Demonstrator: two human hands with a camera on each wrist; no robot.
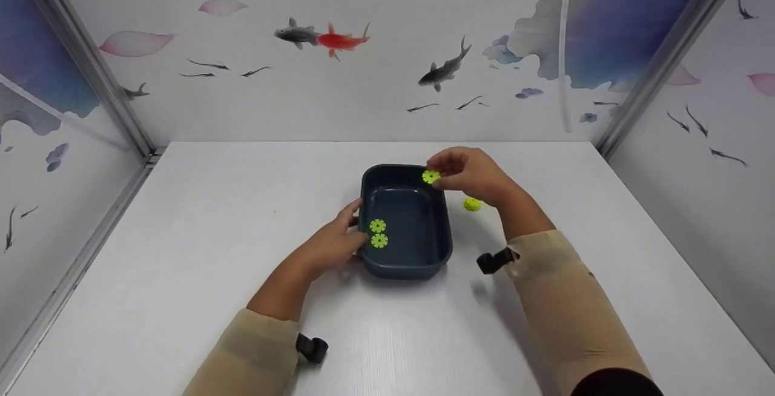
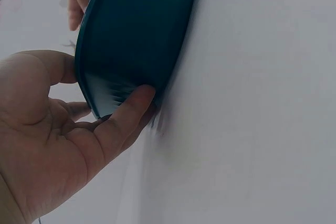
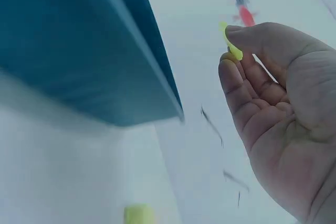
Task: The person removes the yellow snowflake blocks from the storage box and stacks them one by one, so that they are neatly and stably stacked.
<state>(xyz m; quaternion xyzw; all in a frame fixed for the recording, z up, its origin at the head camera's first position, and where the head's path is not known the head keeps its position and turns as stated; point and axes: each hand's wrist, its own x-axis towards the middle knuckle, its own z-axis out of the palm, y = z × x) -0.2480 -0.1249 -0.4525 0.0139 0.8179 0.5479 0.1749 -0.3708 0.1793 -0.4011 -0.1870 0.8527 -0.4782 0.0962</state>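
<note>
A dark blue rectangular basin (image 1: 402, 217) stands on the white table. My left hand (image 1: 336, 241) grips its left side; in the left wrist view, fingers lie against the outside of the basin (image 2: 136, 30) and the thumb meets the rim. Over the far right corner, my right hand (image 1: 472, 173) pinches a yellow-green notched plastic disc (image 1: 430, 176) between thumb and fingers. The right wrist view shows this disc (image 3: 231, 41) nearly edge-on. Two similar discs (image 1: 378, 234) are inside the basin, along its left side.
On the table right of the basin, below my right hand, lies another yellow-green piece (image 1: 472, 204); whether it is one disc or several stacked is unclear. White panels (image 1: 375, 105) printed with fish and petals enclose the table at the back and sides.
</note>
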